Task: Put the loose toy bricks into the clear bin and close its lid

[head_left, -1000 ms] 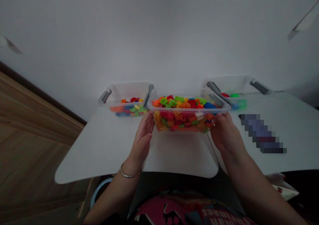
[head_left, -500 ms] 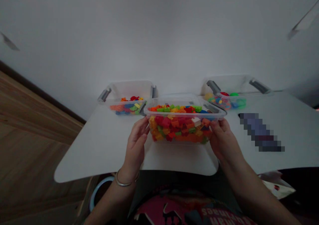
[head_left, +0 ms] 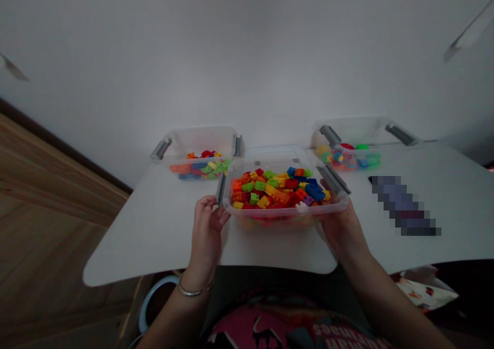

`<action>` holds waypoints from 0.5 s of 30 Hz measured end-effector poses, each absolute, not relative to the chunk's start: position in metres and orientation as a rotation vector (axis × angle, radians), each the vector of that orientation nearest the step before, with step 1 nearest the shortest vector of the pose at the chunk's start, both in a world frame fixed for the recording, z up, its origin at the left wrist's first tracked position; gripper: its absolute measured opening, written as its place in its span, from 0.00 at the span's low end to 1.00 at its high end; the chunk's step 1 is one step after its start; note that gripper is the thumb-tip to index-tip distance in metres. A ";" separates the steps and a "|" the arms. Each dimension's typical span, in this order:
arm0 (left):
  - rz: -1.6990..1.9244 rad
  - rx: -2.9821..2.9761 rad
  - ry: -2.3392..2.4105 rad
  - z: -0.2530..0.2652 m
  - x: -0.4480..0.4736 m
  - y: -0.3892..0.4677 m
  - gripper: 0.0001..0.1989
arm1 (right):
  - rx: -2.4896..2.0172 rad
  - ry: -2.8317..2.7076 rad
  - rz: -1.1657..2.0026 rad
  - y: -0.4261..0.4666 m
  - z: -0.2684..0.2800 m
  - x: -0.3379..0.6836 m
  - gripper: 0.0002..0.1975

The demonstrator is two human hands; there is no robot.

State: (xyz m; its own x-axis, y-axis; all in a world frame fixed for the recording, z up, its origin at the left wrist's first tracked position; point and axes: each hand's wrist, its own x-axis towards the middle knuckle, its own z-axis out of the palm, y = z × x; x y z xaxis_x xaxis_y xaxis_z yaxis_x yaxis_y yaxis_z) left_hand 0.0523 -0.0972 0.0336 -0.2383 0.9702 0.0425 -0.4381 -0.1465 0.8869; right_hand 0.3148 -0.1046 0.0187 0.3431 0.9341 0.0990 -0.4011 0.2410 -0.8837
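Between my two hands is a clear plastic box (head_left: 285,213) with grey side clips, full of colourful building blocks (head_left: 276,188). The box tips toward me, so its inside shows from above. My left hand (head_left: 207,220) is at its left end, fingers curled against the wall below the grey clip. Under the right rim, my right hand (head_left: 345,230) grips the other end; its fingertips are partly hidden by the box.
At the back left stands a clear box (head_left: 204,132) of small coloured pieces. Another clear box (head_left: 358,125) with round toys is at the back right. A lid-like clear panel (head_left: 276,152) lies behind the middle box. A pixelated dark object (head_left: 405,205) rests on the white table (head_left: 154,236).
The box of blocks has tilted toward me, its front rim dropping so more blocks show. Both hands turned with it and remain at its ends.
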 end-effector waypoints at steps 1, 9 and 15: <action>1.617 0.831 0.992 0.033 0.051 -0.097 0.18 | -0.881 -0.723 1.044 -0.106 0.019 0.314 0.26; 1.617 1.222 1.327 0.032 0.037 -0.102 0.16 | -0.847 -0.776 1.059 -0.118 0.016 0.307 0.23; 1.573 1.128 1.329 0.026 0.027 -0.097 0.14 | -0.879 -0.738 1.090 -0.116 0.016 0.305 0.23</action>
